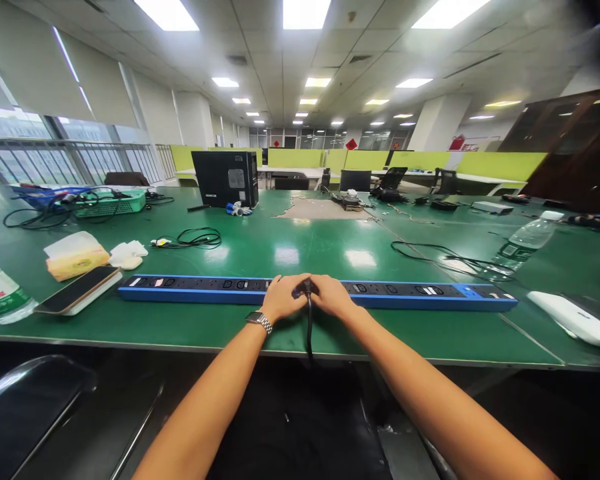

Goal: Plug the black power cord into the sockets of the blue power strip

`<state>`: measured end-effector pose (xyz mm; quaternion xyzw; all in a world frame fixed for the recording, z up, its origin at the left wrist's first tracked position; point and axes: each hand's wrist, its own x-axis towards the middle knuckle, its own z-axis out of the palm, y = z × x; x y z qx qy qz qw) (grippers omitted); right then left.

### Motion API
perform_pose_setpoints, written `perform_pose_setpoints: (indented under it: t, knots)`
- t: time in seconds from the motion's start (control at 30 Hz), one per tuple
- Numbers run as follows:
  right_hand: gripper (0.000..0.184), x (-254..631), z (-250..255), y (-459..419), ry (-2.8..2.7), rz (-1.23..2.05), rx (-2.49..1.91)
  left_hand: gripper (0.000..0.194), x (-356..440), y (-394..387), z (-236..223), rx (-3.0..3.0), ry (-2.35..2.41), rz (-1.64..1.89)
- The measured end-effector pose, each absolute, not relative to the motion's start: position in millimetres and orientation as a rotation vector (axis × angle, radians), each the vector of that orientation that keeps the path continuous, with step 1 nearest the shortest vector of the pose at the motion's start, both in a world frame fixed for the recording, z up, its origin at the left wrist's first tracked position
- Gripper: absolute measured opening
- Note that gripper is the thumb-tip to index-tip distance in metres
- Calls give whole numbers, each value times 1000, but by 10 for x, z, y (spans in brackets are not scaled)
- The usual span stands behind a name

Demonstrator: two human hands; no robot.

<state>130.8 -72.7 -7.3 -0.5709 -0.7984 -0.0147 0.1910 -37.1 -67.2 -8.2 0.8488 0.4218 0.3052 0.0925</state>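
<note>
A long blue power strip [180,293] with black sockets lies across the green table in front of me. At its middle, my left hand [286,297] and my right hand [331,293] meet around a black plug [308,287]. Fingers of both hands are closed on the plug, close over the strip's sockets; whether its pins sit in a socket is hidden by my hands. From the plug a black cord [309,330] hangs down over the table's front edge. A watch [260,321] is on my left wrist.
A phone [83,288], a tissue pack [75,257] and a water bottle [3,293] stand or lie at left. Coiled cables [195,238] lie behind the strip. To the right are a tilted bottle [523,247] and a white device [573,317]. A computer case [225,179] stands farther back.
</note>
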Motion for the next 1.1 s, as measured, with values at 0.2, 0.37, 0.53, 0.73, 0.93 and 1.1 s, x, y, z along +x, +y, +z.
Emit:
perform_pose_setpoints:
  t: [0.2,0.37,0.53,0.73,0.93,1.1]
  knots:
    - [66,1262,-449,-968,-1973,-232,-1709,31,-341,-605,-119,2430,1308,1093]
    - [66,1246,-575,-952,-1900,-318,-1700,34,-775,-528,-76,2246,1530,1353]
    - [61,1255,-572,-932,-1889,-330,-1690,36,-1476,-520,-96,2182,1661,1337]
    - [60,1268,-588,-934,-1893,-312,-1696,32,-1489,-524,-129,2365,1540,1080]
    - [59,1268,-570,-953,-1912,-313,-1713,30,-1508,-541,-49,2407,1510,974]
    - [56,1265,-574,-956,-1903,-305,-1687,30,-1488,-534,-50,2422,1491,971]
